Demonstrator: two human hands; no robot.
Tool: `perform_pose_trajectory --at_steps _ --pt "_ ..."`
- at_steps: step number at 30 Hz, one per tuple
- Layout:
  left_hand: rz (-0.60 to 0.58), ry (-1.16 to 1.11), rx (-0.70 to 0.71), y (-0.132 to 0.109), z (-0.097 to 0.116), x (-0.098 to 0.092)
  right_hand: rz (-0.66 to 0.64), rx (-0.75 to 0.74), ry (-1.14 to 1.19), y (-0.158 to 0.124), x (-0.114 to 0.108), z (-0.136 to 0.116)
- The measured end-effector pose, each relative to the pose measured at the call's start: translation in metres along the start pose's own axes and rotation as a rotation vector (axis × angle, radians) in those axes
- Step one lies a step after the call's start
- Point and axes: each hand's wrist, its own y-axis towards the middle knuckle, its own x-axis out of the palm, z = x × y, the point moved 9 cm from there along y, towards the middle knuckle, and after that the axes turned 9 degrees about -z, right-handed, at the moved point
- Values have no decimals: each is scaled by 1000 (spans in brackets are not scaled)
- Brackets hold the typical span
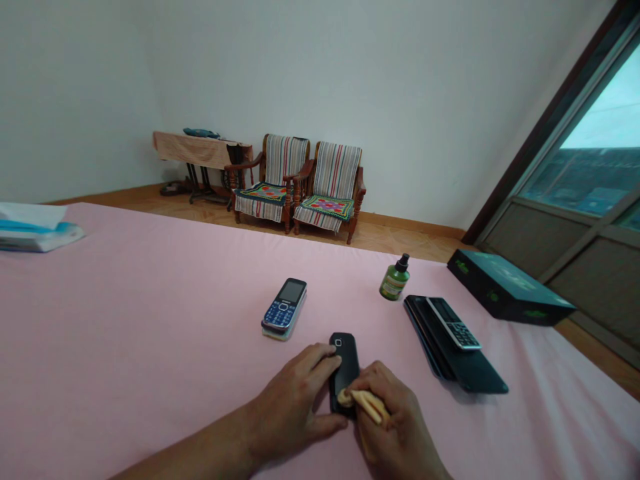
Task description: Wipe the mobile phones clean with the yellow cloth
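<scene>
A black mobile phone [344, 370] lies face down on the pink sheet [150, 333], with a small camera ring showing at its top end. My left hand [295, 400] is shut around its sides and pins it down. My right hand [393, 417] pinches a yellow cloth [367, 404], pressing it against the phone's lower part. That cloth and my fingers hide the phone's bottom end.
A blue keypad phone [283, 309] lies left of my hands. Further right are a green spray bottle [395, 279], a silver keypad phone [454, 323] on dark flat cases [450, 353], and a dark box [507, 288]. A tissue pack [35, 228] sits far left.
</scene>
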Motion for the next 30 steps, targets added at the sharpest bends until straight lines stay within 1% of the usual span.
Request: perform_pose_trajectory --at_steps 5,8,11,14,18,20,23,26,28,30 --pt "15 -29 43 0 11 -4 96 172 275 2 -14 14" --pt "35 -75 68 1 12 -4 148 236 361 2 -23 17" --pt "36 -112 62 0 9 -2 167 218 390 4 -24 10" --pt "68 -106 37 -1 7 -6 153 159 387 8 -17 -1" --pt "113 -98 13 -3 10 -14 66 95 366 13 -5 -12" --pt "124 -90 -1 -3 10 -14 58 77 332 18 -8 -13" --pt "149 -47 -21 -4 8 -13 124 59 210 30 -23 -8" --pt "157 8 4 -5 10 -10 209 19 35 45 -40 1" --pt "158 41 31 -6 12 -10 239 -25 -67 53 -46 5" --pt "152 63 51 -7 14 -9 244 -54 -121 56 -46 9"
